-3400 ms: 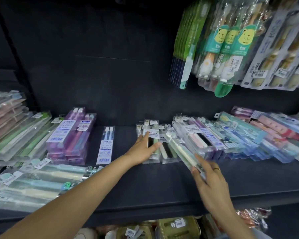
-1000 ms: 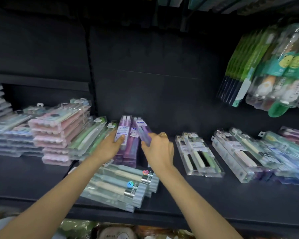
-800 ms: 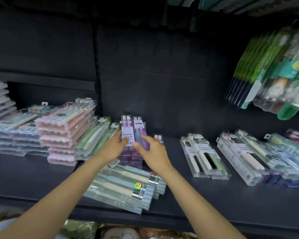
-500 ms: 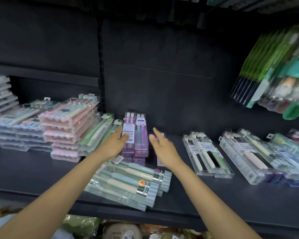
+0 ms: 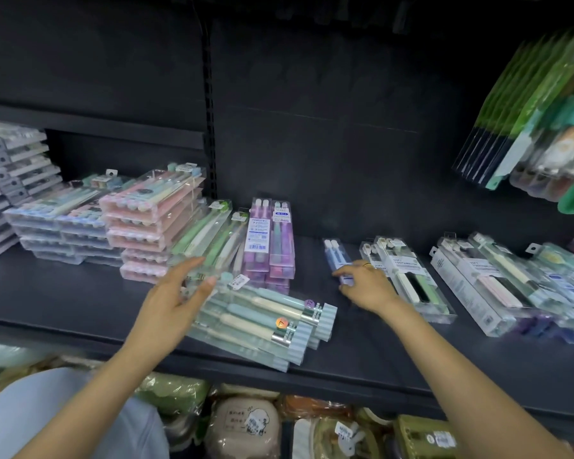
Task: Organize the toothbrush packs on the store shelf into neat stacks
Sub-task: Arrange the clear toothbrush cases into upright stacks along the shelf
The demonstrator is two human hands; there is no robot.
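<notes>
A purple stack of toothbrush packs [image 5: 269,241] stands at the middle of the black shelf [image 5: 63,293]. To its right a single blue pack [image 5: 336,256] lies flat on the shelf. My right hand [image 5: 365,286] reaches onto that pack's near end, fingertips touching it. My left hand [image 5: 174,298] hovers with fingers spread over the left end of a skewed pile of teal and cream packs [image 5: 265,321]. Green packs [image 5: 209,235] lean between the purple stack and a pink stack [image 5: 153,220].
Blue and grey packs [image 5: 57,223] are piled at the far left. Clear packs [image 5: 405,276] and more mixed packs [image 5: 497,286] lie to the right. Green hanging packs [image 5: 531,120] dangle at the upper right. Packaged goods [image 5: 246,422] fill the shelf below.
Both hands have left the purple stack. My right hand moved right to the single blue pack. My left hand dropped back over the teal pile.
</notes>
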